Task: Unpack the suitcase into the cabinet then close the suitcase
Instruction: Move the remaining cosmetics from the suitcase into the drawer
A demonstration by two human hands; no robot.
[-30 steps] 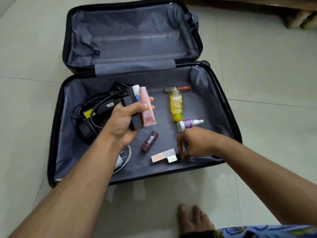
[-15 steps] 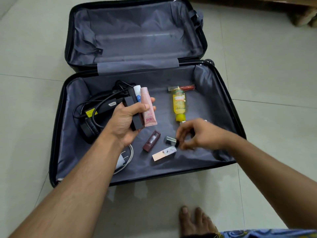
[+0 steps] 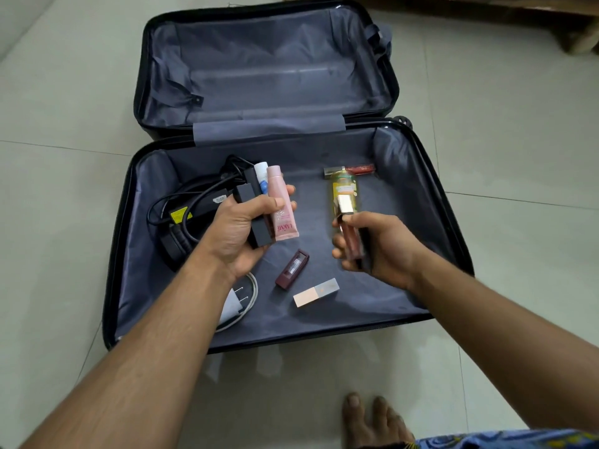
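Head camera, looking down: an open suitcase (image 3: 431, 176) lay flat on a tiled floor, its lid half bare, the cabinet out of sight. The left hand (image 3: 240, 234) gripped a crowded bundle above the near half: a pink tube (image 3: 282, 202), a white-and-blue tube (image 3: 262, 176) and two black boxes (image 3: 256, 218). The right hand (image 3: 376, 247) held a gold-capped lip gloss (image 3: 348, 228), fingers curled round it, near the bundle.

Still in the case were a yellow bottle (image 3: 343, 186), a red gloss (image 3: 359, 169), a maroon lipstick (image 3: 291, 268), a pale lipstick (image 3: 316, 292), a white charger (image 3: 233, 303) and black cables (image 3: 181, 205).

Risk: adding the gloss to the already full left hand could loosen that grip and let the smooth tubes slip out.
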